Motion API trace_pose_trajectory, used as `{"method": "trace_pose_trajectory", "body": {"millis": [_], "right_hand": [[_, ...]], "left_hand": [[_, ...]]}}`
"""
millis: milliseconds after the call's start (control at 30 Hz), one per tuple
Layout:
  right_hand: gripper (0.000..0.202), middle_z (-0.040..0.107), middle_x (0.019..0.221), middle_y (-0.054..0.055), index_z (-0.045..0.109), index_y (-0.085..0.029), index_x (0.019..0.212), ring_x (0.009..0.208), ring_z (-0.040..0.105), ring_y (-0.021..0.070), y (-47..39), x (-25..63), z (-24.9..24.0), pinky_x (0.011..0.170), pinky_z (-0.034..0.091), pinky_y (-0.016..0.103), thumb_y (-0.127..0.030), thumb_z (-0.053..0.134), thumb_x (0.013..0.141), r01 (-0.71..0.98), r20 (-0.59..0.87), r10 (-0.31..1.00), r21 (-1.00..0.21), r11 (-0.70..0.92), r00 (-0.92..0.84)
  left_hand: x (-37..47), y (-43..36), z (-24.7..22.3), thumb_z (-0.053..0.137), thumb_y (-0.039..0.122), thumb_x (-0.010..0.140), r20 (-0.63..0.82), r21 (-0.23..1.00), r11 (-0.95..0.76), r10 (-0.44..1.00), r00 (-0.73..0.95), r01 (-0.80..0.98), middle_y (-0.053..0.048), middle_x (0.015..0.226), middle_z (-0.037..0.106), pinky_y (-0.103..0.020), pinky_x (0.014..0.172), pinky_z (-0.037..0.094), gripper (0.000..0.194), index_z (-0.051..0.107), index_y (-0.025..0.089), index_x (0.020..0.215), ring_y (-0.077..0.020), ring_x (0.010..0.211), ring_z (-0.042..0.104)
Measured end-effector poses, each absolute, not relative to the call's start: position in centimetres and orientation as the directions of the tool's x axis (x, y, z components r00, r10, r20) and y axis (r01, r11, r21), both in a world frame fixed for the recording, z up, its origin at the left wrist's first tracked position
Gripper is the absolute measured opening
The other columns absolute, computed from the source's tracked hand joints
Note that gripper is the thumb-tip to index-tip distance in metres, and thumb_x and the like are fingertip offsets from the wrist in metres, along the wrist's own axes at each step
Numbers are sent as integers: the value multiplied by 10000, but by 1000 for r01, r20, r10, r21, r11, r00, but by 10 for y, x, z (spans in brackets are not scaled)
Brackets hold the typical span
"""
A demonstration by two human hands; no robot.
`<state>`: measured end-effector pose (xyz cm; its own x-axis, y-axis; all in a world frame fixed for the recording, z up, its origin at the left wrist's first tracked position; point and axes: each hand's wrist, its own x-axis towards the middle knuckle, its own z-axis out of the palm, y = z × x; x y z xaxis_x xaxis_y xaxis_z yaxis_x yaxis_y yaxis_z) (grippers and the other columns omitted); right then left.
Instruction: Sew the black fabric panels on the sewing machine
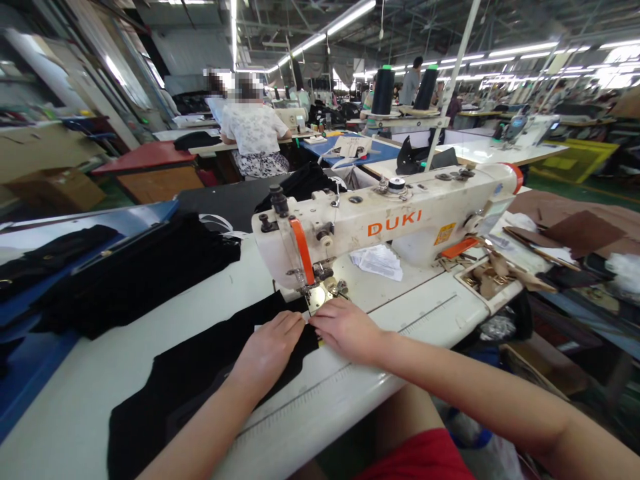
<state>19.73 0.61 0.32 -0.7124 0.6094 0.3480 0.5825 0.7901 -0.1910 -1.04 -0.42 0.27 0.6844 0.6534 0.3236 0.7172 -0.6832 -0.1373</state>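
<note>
Toward the sewing machine [400, 217], black cloth [185, 367] points lengthwise.

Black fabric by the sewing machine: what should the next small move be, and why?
Probably a slight nudge of the black fabric toward the lit area under the sewing machine's head: the left hand lies on the fabric, and the right hand meets it just in front of that light. Whether the needle is down is too small to tell.

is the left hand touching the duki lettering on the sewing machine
No, the left hand rests on the black fabric, away from the orange lettering.
</note>
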Motion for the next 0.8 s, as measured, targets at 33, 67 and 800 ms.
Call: {"method": "trace_pose_trajectory", "body": {"millis": [33, 67, 800], "right_hand": [[159, 670, 917, 70, 676, -146, 997, 905, 573, 214, 10, 196, 2, 857, 463, 341, -213, 547, 933, 593, 349, 610, -169, 787, -711], [148, 660, 906, 70, 676, -147, 986, 903, 565, 218, 14, 195, 1, 848, 461, 341, -222, 564, 926, 597, 350, 605, -144, 789, -715], [162, 644, 925, 100, 670, -120, 906, 894, 558, 207, 38, 194, 5, 825, 427, 336, -154, 516, 938, 582, 306, 566, -43, 812, -766]], "left_hand": [[-11, -5, 2, 341, 37, 890, 313, -137, -681, 659, 684, 719, -109, 1026, 700, -331, 801, 564, 371, 670, 135, 1030, -226, 975, 646], [-11, -5, 2, 345, 48, 894, 305, -131, -684, 661, 685, 718, -113, 1036, 701, -343, 819, 563, 370, 672, 135, 1042, -230, 991, 645], [-2, 7, -2, 325, 302, 972, 204, 55, -547, 825, 527, 835, -153, 1383, 554, -462, 1065, 422, 452, 546, 103, 1313, -252, 1299, 500]]}}
